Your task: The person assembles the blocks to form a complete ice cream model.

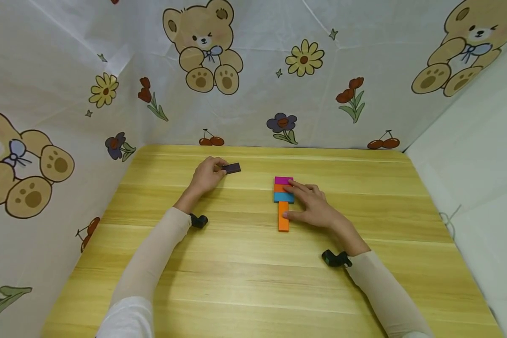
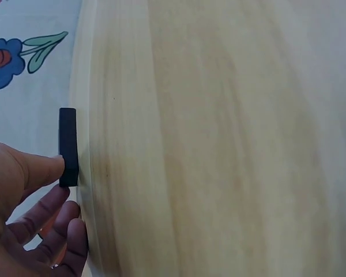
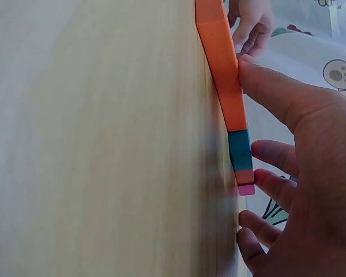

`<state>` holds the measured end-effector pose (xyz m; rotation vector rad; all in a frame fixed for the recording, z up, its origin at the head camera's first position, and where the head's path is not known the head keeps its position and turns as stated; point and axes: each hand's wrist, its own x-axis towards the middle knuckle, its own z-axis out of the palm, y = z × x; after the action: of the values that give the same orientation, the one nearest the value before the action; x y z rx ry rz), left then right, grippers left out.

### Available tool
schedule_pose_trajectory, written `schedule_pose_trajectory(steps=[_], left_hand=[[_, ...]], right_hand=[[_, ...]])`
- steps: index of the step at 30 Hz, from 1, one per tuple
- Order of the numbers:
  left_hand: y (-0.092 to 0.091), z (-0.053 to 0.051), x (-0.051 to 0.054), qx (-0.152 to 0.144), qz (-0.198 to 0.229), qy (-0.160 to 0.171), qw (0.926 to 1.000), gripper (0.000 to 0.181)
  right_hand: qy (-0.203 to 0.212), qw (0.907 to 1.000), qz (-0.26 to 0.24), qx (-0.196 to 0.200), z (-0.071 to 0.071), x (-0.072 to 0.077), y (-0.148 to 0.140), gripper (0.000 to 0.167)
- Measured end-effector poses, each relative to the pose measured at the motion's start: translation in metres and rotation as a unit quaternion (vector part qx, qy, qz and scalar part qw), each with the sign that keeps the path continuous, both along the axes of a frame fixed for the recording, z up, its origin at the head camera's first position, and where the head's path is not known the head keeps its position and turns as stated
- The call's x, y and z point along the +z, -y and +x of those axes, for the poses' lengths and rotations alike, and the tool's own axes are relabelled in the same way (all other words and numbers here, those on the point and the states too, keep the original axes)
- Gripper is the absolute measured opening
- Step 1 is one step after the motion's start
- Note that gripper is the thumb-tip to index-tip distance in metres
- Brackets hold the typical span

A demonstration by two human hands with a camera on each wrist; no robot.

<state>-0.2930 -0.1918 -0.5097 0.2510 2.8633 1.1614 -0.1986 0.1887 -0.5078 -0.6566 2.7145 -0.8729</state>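
My left hand (image 1: 208, 175) pinches a black rectangular block (image 1: 231, 168) at one end, between thumb and fingers, at the back left of the table. In the left wrist view, the black block (image 2: 68, 147) juts out past the thumb. Right of it, a magenta block (image 1: 283, 180), a red-orange block (image 1: 280, 188) and a blue block (image 1: 283, 197) lie crosswise in a row. An orange block (image 1: 283, 224) extends lengthwise from the blue one toward me. My right hand (image 1: 314, 205) rests its thumb on the orange block and its extended fingertips on the crosswise blocks.
The wooden tabletop (image 1: 245, 272) spreads around both hands. A white sheet (image 1: 253, 70) printed with bears and flowers hangs behind and to the left. Small black cameras sit at the left wrist (image 1: 199, 221) and the right wrist (image 1: 335, 258).
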Motion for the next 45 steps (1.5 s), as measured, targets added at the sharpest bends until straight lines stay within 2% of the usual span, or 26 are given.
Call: schedule_pose_trajectory(steps=[13,24,36,45], left_hand=[[-0.003,-0.004,0.000,-0.011,0.000,-0.003,0.9999,0.028],[-0.012,-0.008,-0.002,-0.026,-0.003,-0.009,0.9996,0.029],[-0.020,-0.011,-0.003,-0.038,-0.001,-0.016,0.9991,0.029],[-0.024,-0.015,-0.007,-0.046,-0.006,-0.023,0.9987,0.029]], right_hand=[[0.003,1.0000,-0.004,-0.003,0.001,0.001,0.001,0.089],[0.003,1.0000,-0.006,-0.004,0.001,-0.004,0.000,0.090],[0.017,0.9998,-0.009,-0.007,0.002,-0.002,0.000,0.089],[0.012,0.9998,-0.011,-0.008,0.001,-0.005,0.000,0.089]])
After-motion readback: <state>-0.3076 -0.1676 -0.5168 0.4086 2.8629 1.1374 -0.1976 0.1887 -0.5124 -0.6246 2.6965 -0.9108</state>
